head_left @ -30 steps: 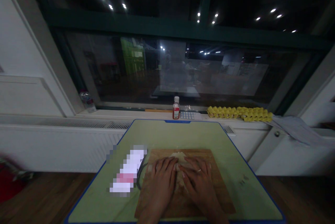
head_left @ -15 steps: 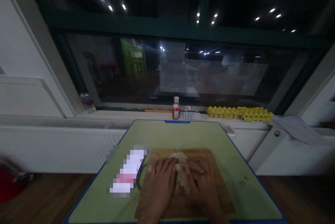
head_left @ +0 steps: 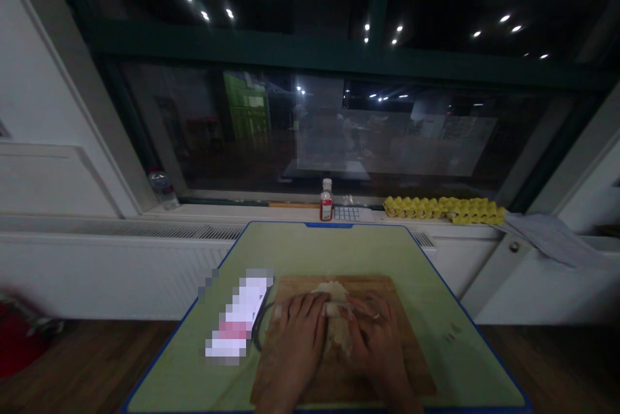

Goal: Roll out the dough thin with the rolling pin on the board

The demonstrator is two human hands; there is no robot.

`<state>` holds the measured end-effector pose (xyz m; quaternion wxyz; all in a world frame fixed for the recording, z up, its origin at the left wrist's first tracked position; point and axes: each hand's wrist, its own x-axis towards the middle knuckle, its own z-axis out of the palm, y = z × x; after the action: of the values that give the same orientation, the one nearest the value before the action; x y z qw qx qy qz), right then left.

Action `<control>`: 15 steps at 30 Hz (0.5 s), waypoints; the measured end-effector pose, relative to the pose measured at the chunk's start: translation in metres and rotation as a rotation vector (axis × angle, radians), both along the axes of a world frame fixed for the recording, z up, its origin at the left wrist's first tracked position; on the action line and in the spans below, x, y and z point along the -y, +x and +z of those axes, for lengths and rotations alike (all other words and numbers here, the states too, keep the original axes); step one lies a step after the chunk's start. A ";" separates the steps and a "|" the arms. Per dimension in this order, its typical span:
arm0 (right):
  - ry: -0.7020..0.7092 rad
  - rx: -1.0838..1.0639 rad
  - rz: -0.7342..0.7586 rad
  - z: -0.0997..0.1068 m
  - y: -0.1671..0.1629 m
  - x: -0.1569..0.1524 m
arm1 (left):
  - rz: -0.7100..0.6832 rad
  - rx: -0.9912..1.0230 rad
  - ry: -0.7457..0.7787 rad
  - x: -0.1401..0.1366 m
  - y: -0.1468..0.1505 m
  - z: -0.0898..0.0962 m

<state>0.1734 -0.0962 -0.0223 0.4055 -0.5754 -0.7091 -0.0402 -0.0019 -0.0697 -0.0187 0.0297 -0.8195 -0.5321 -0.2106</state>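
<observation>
A pale rolling pin lies crosswise on a flat, ragged-edged sheet of dough. Over its left part rests my left hand, fingers forward and curved across the pin, whose tip shows just past the hand. My right hand, wearing a ring, grips the right part, thumb on the near side. Only the middle of the pin shows between the hands. Dough shows both beyond and nearer than the pin. Beneath it all is a wooden cutting board.
The board sits on a green table with a blue edge. A phone with a blurred-out screen and a dark cable lie left of it. On the windowsill are a red-labelled bottle, yellow egg trays, a water bottle and a grey cloth.
The fingers of my right hand have shifted slightly, and a little more of the rolling pin shows between my hands. My left hand stays almost in place.
</observation>
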 end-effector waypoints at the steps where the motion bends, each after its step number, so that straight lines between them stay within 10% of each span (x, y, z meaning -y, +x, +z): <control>1: -0.005 0.008 0.006 -0.001 0.001 0.000 | 0.001 0.002 -0.002 0.000 0.000 0.000; 15: -0.098 0.109 0.091 0.003 -0.005 0.002 | -0.012 -0.019 -0.004 0.001 0.000 0.002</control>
<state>0.1680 -0.0984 -0.0197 0.3391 -0.5589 -0.7565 -0.0181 -0.0021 -0.0708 -0.0167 0.0319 -0.8246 -0.5274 -0.2021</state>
